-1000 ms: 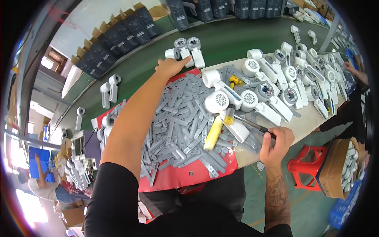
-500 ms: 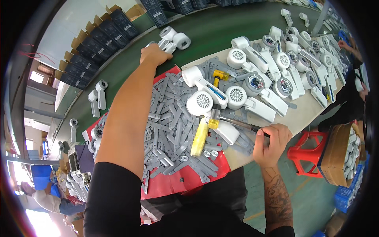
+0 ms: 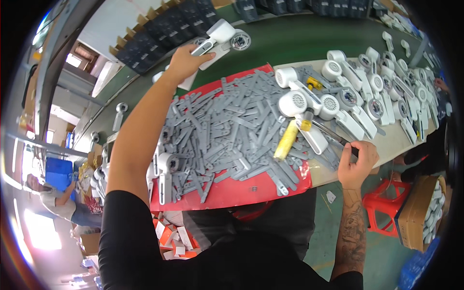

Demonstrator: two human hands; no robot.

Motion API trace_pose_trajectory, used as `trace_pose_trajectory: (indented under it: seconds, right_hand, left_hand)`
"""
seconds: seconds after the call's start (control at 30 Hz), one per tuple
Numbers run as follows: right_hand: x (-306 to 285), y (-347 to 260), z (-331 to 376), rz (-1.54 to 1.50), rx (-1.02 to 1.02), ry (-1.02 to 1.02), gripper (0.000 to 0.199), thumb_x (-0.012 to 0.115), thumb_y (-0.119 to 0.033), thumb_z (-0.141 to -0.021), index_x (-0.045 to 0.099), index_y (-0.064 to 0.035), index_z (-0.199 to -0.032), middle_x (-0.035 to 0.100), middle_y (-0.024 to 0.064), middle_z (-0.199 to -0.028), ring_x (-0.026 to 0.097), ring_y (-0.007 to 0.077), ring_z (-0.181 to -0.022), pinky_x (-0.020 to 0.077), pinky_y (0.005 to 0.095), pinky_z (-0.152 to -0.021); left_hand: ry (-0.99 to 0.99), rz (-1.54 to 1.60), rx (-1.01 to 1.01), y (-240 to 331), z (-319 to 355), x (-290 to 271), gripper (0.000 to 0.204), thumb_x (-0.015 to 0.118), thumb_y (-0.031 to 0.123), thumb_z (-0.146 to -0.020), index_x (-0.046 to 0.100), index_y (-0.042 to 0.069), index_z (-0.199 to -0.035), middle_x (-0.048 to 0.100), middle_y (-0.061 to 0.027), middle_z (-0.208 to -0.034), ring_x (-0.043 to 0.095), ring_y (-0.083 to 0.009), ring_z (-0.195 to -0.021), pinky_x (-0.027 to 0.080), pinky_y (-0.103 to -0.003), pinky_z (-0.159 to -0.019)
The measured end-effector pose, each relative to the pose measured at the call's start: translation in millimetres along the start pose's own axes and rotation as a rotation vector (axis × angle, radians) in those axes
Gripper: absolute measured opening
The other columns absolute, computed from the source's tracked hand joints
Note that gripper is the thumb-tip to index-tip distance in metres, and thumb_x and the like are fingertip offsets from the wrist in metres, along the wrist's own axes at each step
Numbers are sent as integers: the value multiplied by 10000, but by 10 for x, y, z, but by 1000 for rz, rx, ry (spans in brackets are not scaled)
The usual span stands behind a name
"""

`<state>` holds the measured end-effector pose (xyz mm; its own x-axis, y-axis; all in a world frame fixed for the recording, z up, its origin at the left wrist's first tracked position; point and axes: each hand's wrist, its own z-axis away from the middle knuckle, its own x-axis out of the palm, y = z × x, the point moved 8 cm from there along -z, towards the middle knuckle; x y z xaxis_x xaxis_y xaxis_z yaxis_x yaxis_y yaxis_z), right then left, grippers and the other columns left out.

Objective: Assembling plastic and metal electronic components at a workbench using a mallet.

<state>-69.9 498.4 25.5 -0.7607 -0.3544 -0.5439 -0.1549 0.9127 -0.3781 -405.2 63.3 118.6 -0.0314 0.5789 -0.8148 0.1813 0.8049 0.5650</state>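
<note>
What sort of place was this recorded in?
Probably a factory assembly line: a heap of grey plastic parts, many similar white devices, and dark boxes lined along a green belt-like surface.

white housings (image 3: 293, 103) smooth plastic; grey strips (image 3: 241, 126) matt plastic; red sheet (image 3: 227, 196) glossy.

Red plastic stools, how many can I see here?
1: the red plastic stool at lower right, just left of an open cardboard box. Others may be hidden.

No legible text or numbers.
</note>
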Motion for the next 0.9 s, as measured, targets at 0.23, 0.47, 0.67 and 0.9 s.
trace_pose_trajectory:
  seconds: [0.23,0.47,0.67,0.9]
  right_hand:
    - [-110,-161,-15,58,-7,66,262,777,-131,-908,671,-46,-1132,679,131,-1086,632,360,-1059,432,476,-965]
    - [251,-1568,50,-1103,477,-307,907,783,-361,-973,307,-26,-1668,376,157,-1650,477,312,-1409,425,458,-1157]
    - [405,-1710,318,-1784,773,-321,706,533,-434,-1145,265,-63,-1683,453,94,-1615,433,240,-1503,335,431,-1258]
    - [-71,-1200,822,-1628,980,-87,478,598,-252,-1142,454,-68,-1559,599,56,-1460,574,164,-1330,456,359,-1144]
  left_hand:
    - [-216,1329,-370,93,1602,142,569,668,467,-1070,574,95,-1490,726,-147,-1269,735,-325,-1113,622,-506,-928]
    - [-309,1215,-128,905,2645,443,468,763,294,-1042,670,-48,-1347,752,-129,-1242,735,-189,-1072,593,-358,-932]
    - [-170,512,321,1535,2989,856,419,871,208,-912,721,-5,-1240,727,-217,-1242,621,-307,-1308,495,-456,-1108]
    - [-396,1261,138,2044,3222,1537,566,638,305,-1124,494,6,-1583,579,-67,-1426,535,-182,-1294,411,-355,-1139]
